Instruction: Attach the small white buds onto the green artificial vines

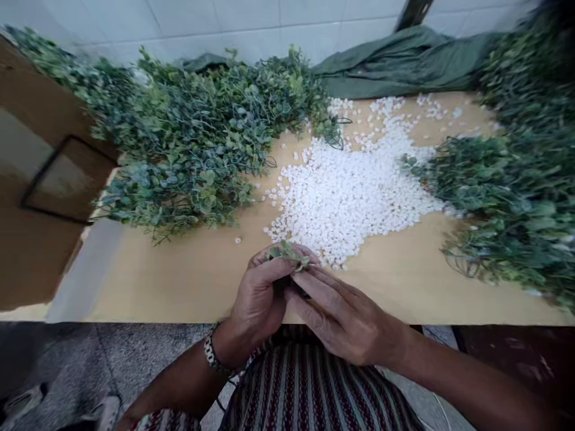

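Note:
A small green artificial sprig [288,254] is held between both hands at the table's front edge. My left hand [265,290] wraps round it from the left, thumb on top, with a bracelet on the wrist. From the right, the fingers of my right hand [339,311] are pressed together at the sprig's lower end; its stem is hidden between the hands. Just beyond them lies a wide spread of small white plastic rings [350,194] on the wooden table [179,281].
Heaps of green foliage lie at the left [193,131] and right [521,197]. A green cloth [404,63] runs along the tiled wall [251,24]. A cardboard box [40,251] stands at the far left.

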{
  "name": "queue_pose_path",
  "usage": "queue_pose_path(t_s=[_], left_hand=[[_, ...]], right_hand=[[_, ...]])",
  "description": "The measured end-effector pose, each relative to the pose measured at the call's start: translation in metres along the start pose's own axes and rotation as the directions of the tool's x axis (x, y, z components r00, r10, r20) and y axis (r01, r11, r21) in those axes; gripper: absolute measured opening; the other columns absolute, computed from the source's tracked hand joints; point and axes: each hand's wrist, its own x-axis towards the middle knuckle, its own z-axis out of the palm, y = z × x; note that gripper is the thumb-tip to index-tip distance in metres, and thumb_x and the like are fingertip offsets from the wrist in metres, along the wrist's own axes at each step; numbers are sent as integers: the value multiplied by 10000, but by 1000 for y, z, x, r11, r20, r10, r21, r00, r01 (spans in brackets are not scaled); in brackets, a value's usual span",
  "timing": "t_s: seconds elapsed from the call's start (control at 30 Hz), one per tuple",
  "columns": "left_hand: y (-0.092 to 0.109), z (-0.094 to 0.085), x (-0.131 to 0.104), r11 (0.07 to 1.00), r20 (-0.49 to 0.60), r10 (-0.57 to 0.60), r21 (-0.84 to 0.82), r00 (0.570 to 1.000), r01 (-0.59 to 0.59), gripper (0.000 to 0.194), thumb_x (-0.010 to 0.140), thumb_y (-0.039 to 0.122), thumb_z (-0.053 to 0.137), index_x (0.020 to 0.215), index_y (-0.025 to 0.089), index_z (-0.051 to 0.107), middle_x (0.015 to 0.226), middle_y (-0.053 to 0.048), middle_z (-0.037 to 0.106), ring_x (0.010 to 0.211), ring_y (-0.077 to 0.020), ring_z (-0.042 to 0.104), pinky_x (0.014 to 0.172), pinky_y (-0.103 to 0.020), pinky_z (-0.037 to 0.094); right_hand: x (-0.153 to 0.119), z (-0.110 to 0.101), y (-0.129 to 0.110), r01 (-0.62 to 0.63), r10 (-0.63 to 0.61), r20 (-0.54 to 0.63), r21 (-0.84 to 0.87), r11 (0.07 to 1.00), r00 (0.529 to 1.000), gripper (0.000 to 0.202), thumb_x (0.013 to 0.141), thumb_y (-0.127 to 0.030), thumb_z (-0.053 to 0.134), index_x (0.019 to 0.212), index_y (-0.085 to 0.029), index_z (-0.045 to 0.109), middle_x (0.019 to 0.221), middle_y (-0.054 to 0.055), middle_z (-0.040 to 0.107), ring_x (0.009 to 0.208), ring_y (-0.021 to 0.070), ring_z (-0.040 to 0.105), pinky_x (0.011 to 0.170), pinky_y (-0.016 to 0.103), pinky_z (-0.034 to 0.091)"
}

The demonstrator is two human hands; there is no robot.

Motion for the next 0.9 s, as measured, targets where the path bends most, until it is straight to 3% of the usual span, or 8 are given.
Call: queue_pose_path(t_s=[0.1, 0.2, 0.3, 0.4, 0.5, 0.67, 0.9], left_hand=[[4, -1, -3, 1000, -20, -1, 25, 1000, 2, 40, 668, 138, 653, 655, 110, 679, 727, -33, 641, 666, -103, 589, 637, -158, 500], [7, -3, -4, 994, -40, 65, 92, 997, -61, 31, 717, 144, 653, 709, 123, 675, 780, -42, 647, 782, -133, 611, 736, -186, 518], [6, -6, -2, 980, -24, 135, 152, 991, -130, 36, 771, 137, 630, 741, 147, 646, 709, -30, 622, 794, -153, 608, 812, -265, 530], [4, -5, 2, 985, -40, 78, 157, 996, -71, 61, 786, 131, 618, 745, 170, 595, 606, 10, 550, 601, -124, 546, 583, -250, 539], [1, -1, 5, 986, -78, -12, 166, 997, 25, 93, 748, 141, 650, 748, 167, 560, 600, 20, 518, 558, -119, 500, 458, -224, 494], [-4, 4, 7, 981, -74, -75, 175, 995, 86, 176, 670, 172, 701, 710, 166, 530, 583, 28, 499, 535, -120, 476, 414, -239, 499], [-5, 2, 7, 950, -75, -101, 290, 992, 119, 162, 690, 236, 678, 733, 130, 563, 629, -1, 564, 462, -67, 461, 383, -159, 346]], right_hand=[[3, -3, -1, -13, 11, 41, 45, 999, 999, 316, 879, -106, 506, 1178, -19, 559, 1234, 224, 545, 1307, 354, 400, 1018, 489, 491], [-3, -10, 2, -26, 24, 31, 58, 998, 999, 294, 849, -142, 585, 1136, -80, 592, 1202, 174, 586, 1262, 337, 455, 1006, 499, 497], [-18, -22, 13, -100, 99, -83, -6, 995, 992, 222, 807, -66, 617, 1027, -87, 620, 987, 113, 667, 1000, 225, 613, 826, 374, 597], [-33, -32, 27, -312, 307, -74, -78, 947, 949, 141, 824, -25, 574, 934, -97, 624, 816, 73, 665, 766, 150, 613, 632, 284, 582], [-40, -33, 37, -416, 420, 43, -84, 906, 906, 88, 846, -85, 578, 915, -97, 631, 826, 89, 660, 758, 166, 609, 655, 316, 562], [-37, -25, 39, -366, 391, 126, -182, 913, 912, 91, 839, -52, 561, 832, -97, 641, 752, 98, 632, 720, 194, 583, 653, 347, 522], [-38, -22, 36, -286, 320, 86, -277, 917, 943, 103, 788, -24, 619, 772, -124, 599, 705, 75, 617, 677, 188, 550, 635, 337, 467]])
